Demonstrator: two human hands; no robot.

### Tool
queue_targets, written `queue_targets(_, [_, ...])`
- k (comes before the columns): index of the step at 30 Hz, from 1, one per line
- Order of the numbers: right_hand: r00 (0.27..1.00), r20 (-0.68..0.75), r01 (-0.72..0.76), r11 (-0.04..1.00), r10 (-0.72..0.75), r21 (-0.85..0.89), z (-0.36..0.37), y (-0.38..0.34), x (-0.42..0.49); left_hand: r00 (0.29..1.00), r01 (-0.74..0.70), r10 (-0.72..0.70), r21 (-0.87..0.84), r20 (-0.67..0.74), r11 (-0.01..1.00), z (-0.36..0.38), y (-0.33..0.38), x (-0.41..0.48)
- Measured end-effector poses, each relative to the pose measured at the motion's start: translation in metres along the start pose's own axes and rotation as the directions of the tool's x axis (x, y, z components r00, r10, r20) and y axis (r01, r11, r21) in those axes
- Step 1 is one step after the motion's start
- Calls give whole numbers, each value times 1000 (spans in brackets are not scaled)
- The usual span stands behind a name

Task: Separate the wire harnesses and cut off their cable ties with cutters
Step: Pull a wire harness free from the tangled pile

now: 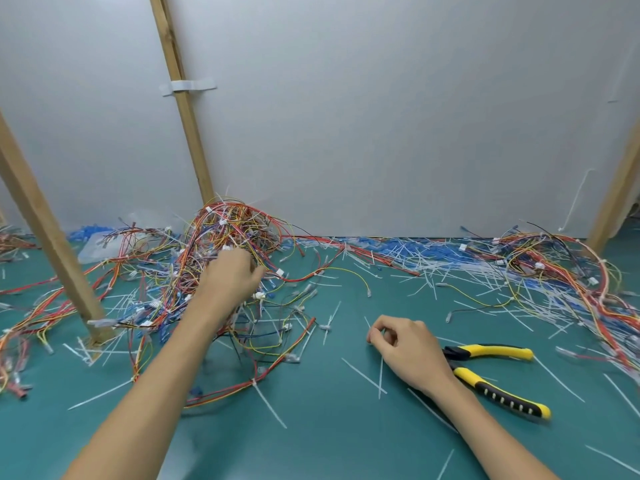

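A tall tangle of red, yellow, orange and blue wire harnesses (pixel 235 230) is heaped at the back left of the green mat. My left hand (pixel 232 271) reaches into its front and grips some of the wires. My right hand (pixel 405 348) rests on the mat at centre right, fingers loosely curled, thumb and forefinger close together; whether they pinch a cut tie is unclear. The yellow-and-black cutters (pixel 491 372) lie on the mat right behind that wrist, handles spread; their jaws are hidden by the hand.
A second pile of harnesses (pixel 561 271) spreads along the right side. Cut white cable ties (pixel 367 375) litter the green mat (pixel 329 438). Wooden posts stand at left (pixel 52 258), back (pixel 183 109) and far right (pixel 620 188). A grey wall closes the back.
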State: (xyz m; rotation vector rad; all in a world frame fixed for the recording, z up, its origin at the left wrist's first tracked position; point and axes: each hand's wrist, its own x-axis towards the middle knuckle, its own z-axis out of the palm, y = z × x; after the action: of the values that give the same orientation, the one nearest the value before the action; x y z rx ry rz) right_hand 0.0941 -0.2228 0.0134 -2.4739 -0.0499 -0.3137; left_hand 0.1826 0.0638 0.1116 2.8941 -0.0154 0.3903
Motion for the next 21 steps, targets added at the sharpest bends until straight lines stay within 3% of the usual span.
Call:
queue_targets(3, [1000, 2, 10, 1000, -11, 8, 0, 1, 0, 966, -97, 101, -32, 239, 995, -9, 35, 4])
queue_targets(7, [1000, 11, 11, 999, -11, 46, -1, 3, 1, 841, -252, 50, 309, 539, 917, -22, 80, 7])
queue_targets(10, [1000, 9, 11, 998, -12, 66, -1, 4, 1, 750, -331, 14, 356, 662, 874, -30, 95, 15])
queue_targets(12, [1000, 7, 10, 998, -11, 68, -1, 4, 2, 784, -316, 108, 244, 611, 917, -37, 98, 21])
queue_targets(16, [1000, 7, 13, 997, -14, 70, 0, 4, 3, 913, -293, 289, -29, 289, 956, -59, 107, 31])
queue_targets(21, [1000, -15, 19, 996, -18, 88, 1, 4, 4, 931, -361, 333, -228, -152, 904, -92, 138, 39])
